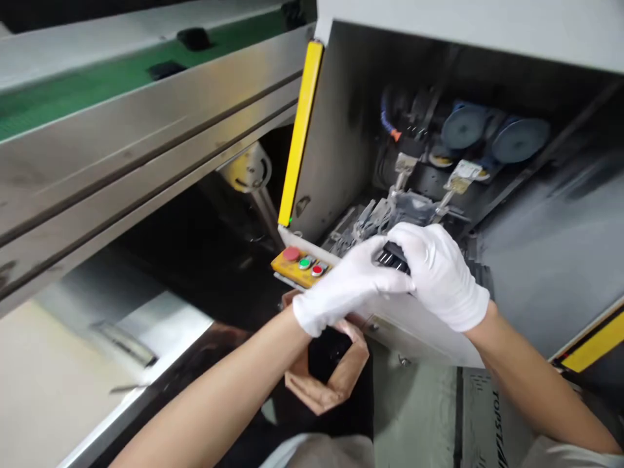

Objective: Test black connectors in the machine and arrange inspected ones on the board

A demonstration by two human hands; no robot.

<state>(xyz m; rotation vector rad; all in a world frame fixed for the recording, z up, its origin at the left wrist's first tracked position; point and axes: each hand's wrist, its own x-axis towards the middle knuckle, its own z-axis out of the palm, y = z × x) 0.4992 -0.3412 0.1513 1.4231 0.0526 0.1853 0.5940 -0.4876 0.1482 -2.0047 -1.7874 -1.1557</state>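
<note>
Item: black pinned block (pixel 394 258) | Grip: I see left grip (pixel 348 286) and right grip (pixel 439 276) pressed together on it | Place: at cabinet mouth, just before grey bracket (pixel 394 208) | Status: held, not seated that I can see | Edges: steel lip (pixel 414 338) below; yellow button box (pixel 299 266) just left; open cabinet room behind

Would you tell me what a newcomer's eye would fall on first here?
The white-gloved hands come first, at centre, around a small black pronged part. Just left sits a yellow control box with red and green buttons, and a tall yellow strip rises above it.
</note>
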